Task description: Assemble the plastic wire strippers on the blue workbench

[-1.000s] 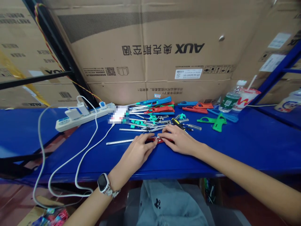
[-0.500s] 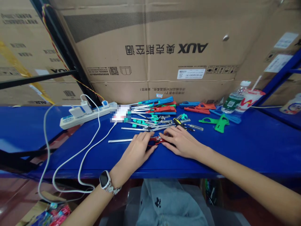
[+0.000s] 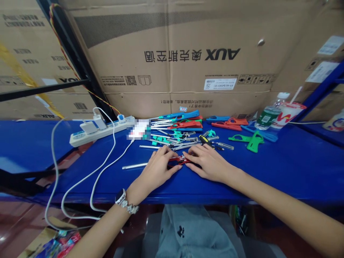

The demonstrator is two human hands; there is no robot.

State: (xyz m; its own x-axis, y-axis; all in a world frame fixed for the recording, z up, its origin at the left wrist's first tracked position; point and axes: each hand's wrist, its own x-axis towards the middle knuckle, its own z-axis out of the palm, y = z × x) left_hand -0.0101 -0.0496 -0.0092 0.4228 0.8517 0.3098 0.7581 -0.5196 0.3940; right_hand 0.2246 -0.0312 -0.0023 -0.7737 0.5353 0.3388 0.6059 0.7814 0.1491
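Observation:
In the middle of the table's front part lies a long-nosed lighter with an opened red casing and a thin metal tube pointing left. White bits and wires show inside the casing. My left hand, its wrist wearing a watch and bracelet, is closed around the casing's left end. Bent fingers of my right hand pinch at the casing's right part; their tips partly cover the small parts. Just behind that hand is a yellow and black screwdriver.
Behind my hands lie several red and blue lighters, clear fuel tanks and teal pieces. Green casing halves sit right, near a bottle and paper cup. A power strip with white cables stands left; cartons rise behind.
My left hand has rolled slightly, turning the watch face away, and its fingers have drawn up a little. The tube's tip has shifted slightly. My right hand stays at the casing.

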